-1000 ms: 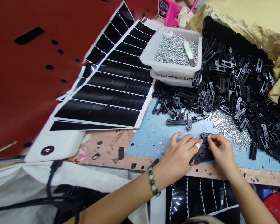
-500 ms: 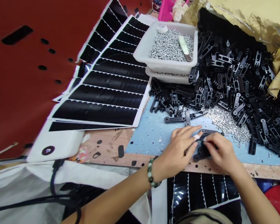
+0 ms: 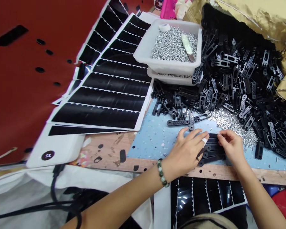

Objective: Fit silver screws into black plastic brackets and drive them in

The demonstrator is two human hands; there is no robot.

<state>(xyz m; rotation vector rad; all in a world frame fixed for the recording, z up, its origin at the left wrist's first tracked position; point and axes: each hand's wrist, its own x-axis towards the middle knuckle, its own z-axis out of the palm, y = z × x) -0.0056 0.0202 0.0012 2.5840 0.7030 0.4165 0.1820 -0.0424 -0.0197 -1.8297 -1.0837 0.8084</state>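
Several slim black plastic arms (image 3: 213, 153) lie side by side near the table's front edge, between my two hands. From the left, my left hand (image 3: 187, 151) rests over their ends, fingers stretched out and apart, with white tape round one finger. Its thumb is partly hidden by the hand and the dark parts. At the arms' far right end is my right hand (image 3: 232, 144), thumb and index finger pinched together by the topmost arm. Whatever lies between those fingertips is too small to make out. Loose screws and nuts (image 3: 235, 127) are spread just beyond.
A big heap of black plastic parts (image 3: 235, 82) covers the right back. Stacked white tubs (image 3: 143, 54) hold metal screws, a roll of tape and a pale-handled tool. Sheets of black stickers (image 3: 109, 84) lie left, over a white device (image 3: 69, 149). More sticker sheets (image 3: 206, 194) are below the edge.
My right hand has moved slightly right and away from me, apart from my left hand. My left fingers have spread from a pinch, uncovering more of the row of black arms.
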